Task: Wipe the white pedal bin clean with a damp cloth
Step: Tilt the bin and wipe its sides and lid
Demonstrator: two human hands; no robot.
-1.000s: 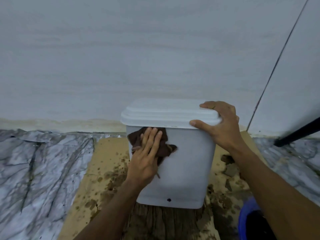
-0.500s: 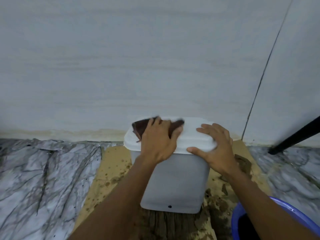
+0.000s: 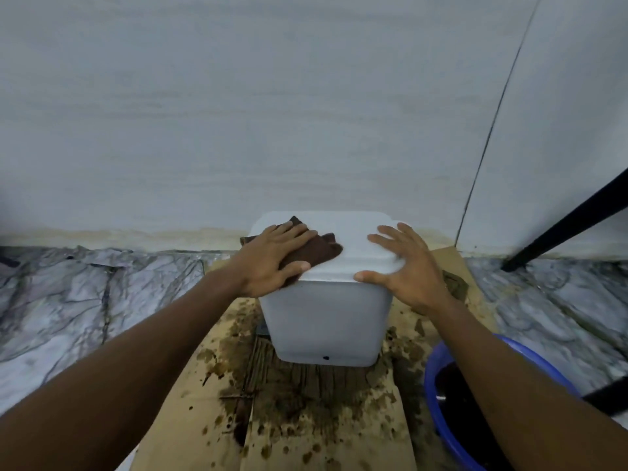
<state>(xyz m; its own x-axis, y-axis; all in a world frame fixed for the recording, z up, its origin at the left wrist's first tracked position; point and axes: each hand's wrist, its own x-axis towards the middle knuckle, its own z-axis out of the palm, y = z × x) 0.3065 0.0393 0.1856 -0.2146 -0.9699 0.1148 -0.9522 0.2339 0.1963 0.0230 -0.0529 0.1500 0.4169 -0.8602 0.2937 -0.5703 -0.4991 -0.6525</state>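
Note:
The white pedal bin [image 3: 324, 321] stands upright on wet cardboard, close to the wall, its lid shut. A dark brown cloth [image 3: 314, 249] lies on the left half of the lid. My left hand [image 3: 272, 258] presses flat on the cloth, fingers spread, thumb at the lid's front edge. My right hand [image 3: 407, 266] rests on the lid's right front corner with fingers apart, thumb against the front rim. The pedal is hidden from view.
Stained, soggy cardboard [image 3: 306, 402] covers the floor under the bin. A blue basin [image 3: 475, 402] with dark water sits at the lower right under my right forearm. A black slanted bar [image 3: 564, 222] leans at the right. Marble floor [image 3: 85, 300] spreads on both sides; the wall is just behind.
My left hand carried the cloth from the bin's front face up onto the lid, then slid it leftward. My right hand shifted from gripping the lid's corner to resting spread on it.

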